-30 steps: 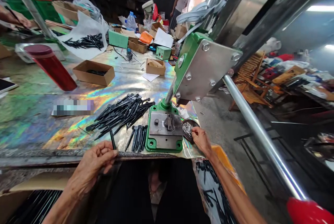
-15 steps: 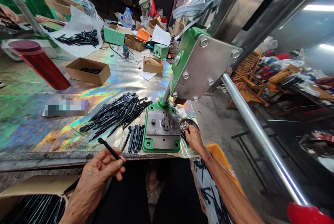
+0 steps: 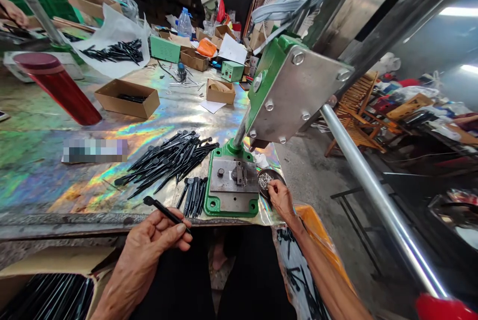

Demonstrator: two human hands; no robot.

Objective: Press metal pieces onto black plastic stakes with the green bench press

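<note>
Left grip (image 3: 155, 240) clenched in a pinch on a black plastic spike (image 3: 166, 212), held just above the edge of the worktop (image 3: 74, 185), near a heap of matching spikes (image 3: 168, 158); past the green hand press (image 3: 233, 200), right grip (image 3: 283, 200) half-curled, fingertips at a round dark dish (image 3: 267, 180) of shiny small parts, any hold too small to tell.

The only view comes from a camera worn on the person's head, facing forward and down across a shiny table (image 3: 74, 185). The left hand (image 3: 153, 245) and right hand (image 3: 282, 201) sit very near along the bottom, a press (image 3: 233, 185) just ahead, the room's far end well away at the top.
</note>
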